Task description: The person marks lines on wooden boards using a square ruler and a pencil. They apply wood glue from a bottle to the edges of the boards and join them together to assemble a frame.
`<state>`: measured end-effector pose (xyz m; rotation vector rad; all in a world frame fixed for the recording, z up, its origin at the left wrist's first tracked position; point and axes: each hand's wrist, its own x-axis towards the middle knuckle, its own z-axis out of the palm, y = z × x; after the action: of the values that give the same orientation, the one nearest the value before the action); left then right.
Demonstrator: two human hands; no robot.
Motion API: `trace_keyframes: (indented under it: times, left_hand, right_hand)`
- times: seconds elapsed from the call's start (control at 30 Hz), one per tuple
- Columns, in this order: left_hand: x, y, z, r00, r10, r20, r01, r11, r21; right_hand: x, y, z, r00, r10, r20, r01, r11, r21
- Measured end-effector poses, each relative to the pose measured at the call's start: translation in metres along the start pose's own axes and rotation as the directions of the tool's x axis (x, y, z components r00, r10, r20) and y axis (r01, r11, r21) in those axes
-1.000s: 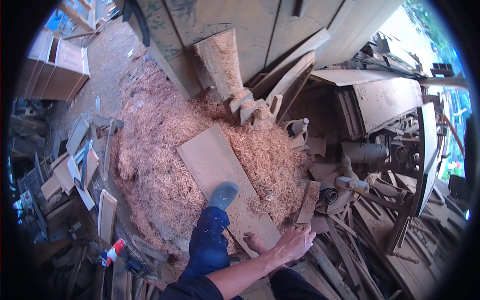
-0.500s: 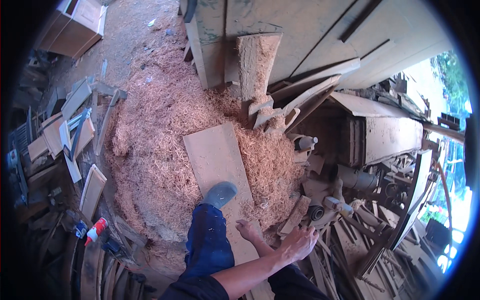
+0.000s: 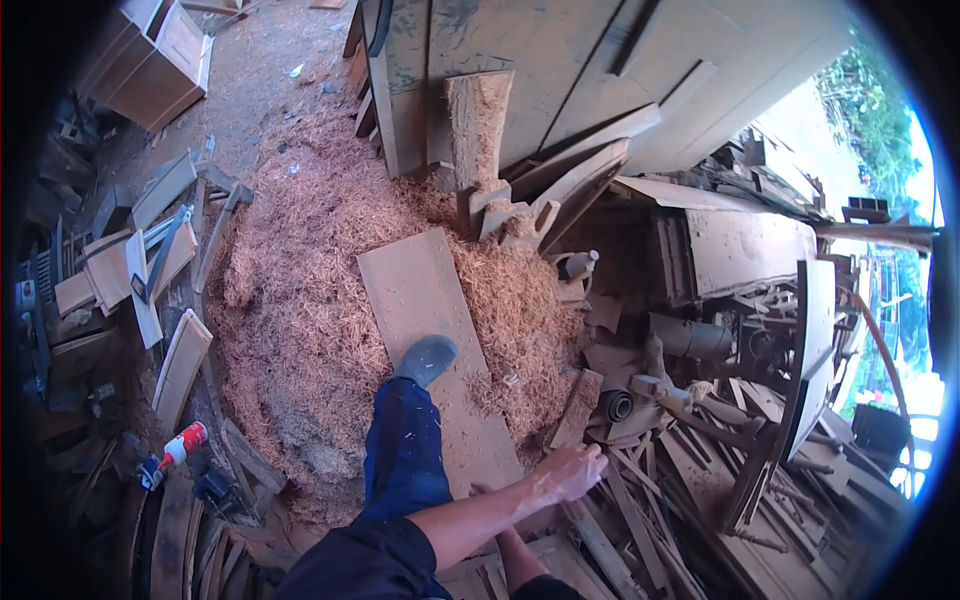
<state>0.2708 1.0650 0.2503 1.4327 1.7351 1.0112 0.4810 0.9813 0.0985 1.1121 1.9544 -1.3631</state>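
Note:
My left arm reaches across from the lower left, so my left hand (image 3: 568, 473) is over to the right, above scrap wood strips. Its fingers are loosely bent and a little apart, with nothing visible in them. Beneath that forearm my right arm crosses toward the left. Only a bit of my right hand (image 3: 480, 489) shows beside the left forearm, and its fingers are mostly hidden. Below the hands a wide flat board (image 3: 425, 285) lies on a heap of wood shavings (image 3: 300, 250). My grey-shod foot (image 3: 427, 360) rests on this board.
Scrap wood (image 3: 700, 490) fills the right side, near a dusty cylinder (image 3: 690, 336). A large panel (image 3: 560, 60) with a rough post (image 3: 478, 130) stands ahead. At left are wood offcuts (image 3: 165, 190), a red-and-white bottle (image 3: 183, 443) and a wooden cabinet (image 3: 150, 70).
The view has shifted, so most of the scene sits further left. My right hand has drawn back behind the left forearm; my left hand stays out to the right.

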Motion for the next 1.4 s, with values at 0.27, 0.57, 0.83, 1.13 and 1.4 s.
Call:
trace_keyframes:
  times: [0.27, 0.57, 0.83, 1.13, 1.4]
  left_hand:
    - [-0.076, 0.013, 0.016, 0.983, -0.182, 0.015, 0.183, 0.980, -0.074]
    - [-0.230, 0.031, -0.068, 0.855, -0.516, 0.051, 0.355, 0.654, 0.668]
    - [-0.275, 0.034, -0.054, 0.829, -0.522, -0.201, 0.522, 0.593, 0.613]
    - [-0.270, 0.050, -0.008, 0.819, -0.551, -0.161, 0.444, 0.431, 0.785]
    - [-0.322, 0.055, 0.011, 0.840, -0.507, -0.195, 0.478, 0.520, 0.708]
  right_hand:
    - [-0.229, 0.158, 0.071, 0.978, 0.204, 0.054, -0.189, 0.962, -0.199]
    - [-0.286, 0.146, 0.164, 0.923, 0.351, -0.155, -0.248, 0.854, 0.458]
    - [-0.281, 0.102, 0.262, 0.913, 0.347, -0.214, -0.177, 0.810, 0.559]
    - [-0.299, 0.125, 0.295, 0.827, 0.516, -0.225, -0.062, 0.480, 0.875]
    - [-0.317, 0.138, 0.294, 0.851, 0.469, -0.237, -0.057, 0.531, 0.846]
